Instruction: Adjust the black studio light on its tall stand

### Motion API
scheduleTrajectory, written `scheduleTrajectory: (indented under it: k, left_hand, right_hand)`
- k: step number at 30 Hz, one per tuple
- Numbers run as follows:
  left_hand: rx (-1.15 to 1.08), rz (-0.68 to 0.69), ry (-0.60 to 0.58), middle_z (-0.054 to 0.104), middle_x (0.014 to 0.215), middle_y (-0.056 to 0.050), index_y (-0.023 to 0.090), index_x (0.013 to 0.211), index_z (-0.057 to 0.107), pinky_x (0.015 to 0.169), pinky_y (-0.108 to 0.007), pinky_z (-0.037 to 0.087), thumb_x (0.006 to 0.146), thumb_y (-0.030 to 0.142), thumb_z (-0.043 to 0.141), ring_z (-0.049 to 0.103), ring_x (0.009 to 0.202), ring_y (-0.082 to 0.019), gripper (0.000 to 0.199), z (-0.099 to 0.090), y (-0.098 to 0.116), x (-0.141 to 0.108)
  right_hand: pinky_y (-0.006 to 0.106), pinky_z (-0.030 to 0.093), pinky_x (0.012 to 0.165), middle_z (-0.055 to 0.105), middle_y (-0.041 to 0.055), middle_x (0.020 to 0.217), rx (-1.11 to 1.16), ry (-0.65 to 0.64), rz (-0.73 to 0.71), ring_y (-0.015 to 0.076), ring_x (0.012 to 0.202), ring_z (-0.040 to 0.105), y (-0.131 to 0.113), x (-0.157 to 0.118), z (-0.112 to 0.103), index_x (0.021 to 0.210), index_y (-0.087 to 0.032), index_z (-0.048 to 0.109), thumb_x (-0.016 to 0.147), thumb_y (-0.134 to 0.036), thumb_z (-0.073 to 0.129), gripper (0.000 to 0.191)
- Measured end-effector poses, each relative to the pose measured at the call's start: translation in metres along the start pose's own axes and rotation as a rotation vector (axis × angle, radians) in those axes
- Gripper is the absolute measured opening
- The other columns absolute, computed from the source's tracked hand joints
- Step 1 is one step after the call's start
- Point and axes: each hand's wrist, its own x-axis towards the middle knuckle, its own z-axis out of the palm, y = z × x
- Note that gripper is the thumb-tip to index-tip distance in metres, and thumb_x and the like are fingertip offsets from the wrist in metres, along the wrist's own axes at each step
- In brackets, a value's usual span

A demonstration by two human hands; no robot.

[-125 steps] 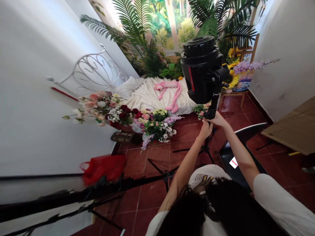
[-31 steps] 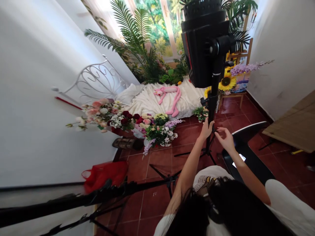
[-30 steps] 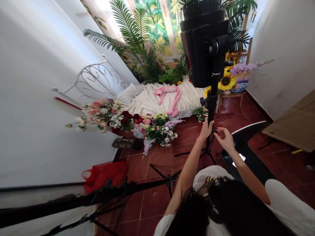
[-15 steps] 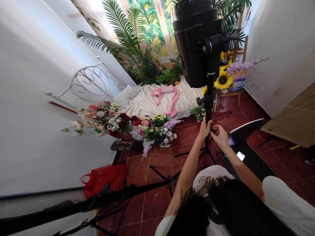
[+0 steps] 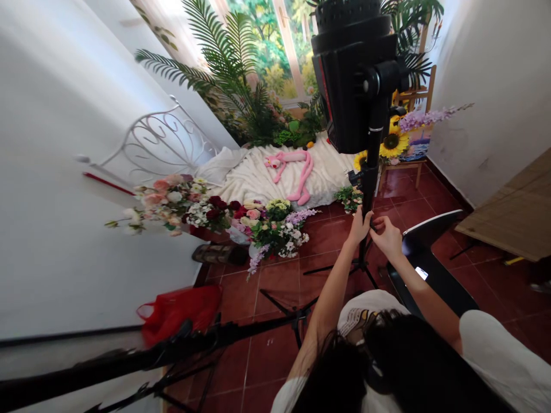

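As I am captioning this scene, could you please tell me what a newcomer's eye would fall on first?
Probably on the bulky black lamp head at the upper right of centre, on a stand that the left hand grips, with the right hand just beside it. Next may come the pink plush toy on the cream blanket in mid-picture, then the colourful flowers to its lower left.

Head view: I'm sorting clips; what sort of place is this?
Probably a photo studio: what looks like a studio light on a black stand, massed flowers, and a pink plush toy on a cream blanket.
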Motion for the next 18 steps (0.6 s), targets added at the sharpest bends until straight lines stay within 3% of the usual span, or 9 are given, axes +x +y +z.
scheduleTrajectory:
  k: [11,14,18]
  left_hand:
    - [0.019,-0.009,-0.006,0.064,0.095,-0.006,0.019,0.107,0.05,0.088,-0.033,0.051,0.096,0.057,0.047,0.063,0.087,-0.017,0.04,-0.002,0.001,0.001]
    - [0.017,-0.007,-0.009,0.064,0.095,-0.006,0.019,0.108,0.05,0.089,-0.033,0.05,0.096,0.057,0.046,0.063,0.087,-0.017,0.04,-0.002,0.003,0.001]
    - [0.026,-0.004,0.0,0.064,0.093,-0.005,0.02,0.107,0.05,0.086,-0.031,0.05,0.096,0.056,0.046,0.062,0.084,-0.016,0.038,-0.001,0.003,0.002]
  right_hand:
    - [0.032,0.051,0.07,0.071,0.001,0.068,0.304,-0.034,0.108,0.0212,0.066,0.069,0.017,0.017,0.01,0.089,-0.021,0.066,0.069,-0.037,0.074,0.027]
    - [0.028,0.047,0.058,0.067,-0.0003,0.06,0.445,-0.053,0.185,0.0169,0.053,0.061,0.02,0.021,0.013,0.084,-0.02,0.067,0.063,-0.041,0.078,0.033]
    - [0.026,0.028,0.038,0.057,-0.0054,0.049,0.674,-0.162,0.321,0.0097,0.034,0.038,0.022,0.022,0.015,0.087,-0.018,0.067,0.056,-0.051,0.082,0.047]
